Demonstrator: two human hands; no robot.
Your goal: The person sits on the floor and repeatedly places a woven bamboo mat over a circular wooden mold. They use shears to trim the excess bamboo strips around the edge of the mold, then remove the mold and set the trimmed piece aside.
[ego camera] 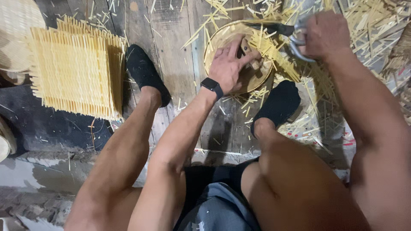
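Round woven basket on the plank floor between both feet. Left hand pressed inside it, fingers spread. Right hand clamped on shears, probably at the rim's protruding strips.

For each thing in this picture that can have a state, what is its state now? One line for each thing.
Round woven basket: on the floor between the feet, pressed down by the left hand.
Left hand: flat on the basket, fingers spread.
Right hand: closed around the shear handles.
Shears: held, blades over the basket rim; open or shut unclear.
Stack of woven mats: piled, untouched.
Bamboo offcuts: scattered on the floor.
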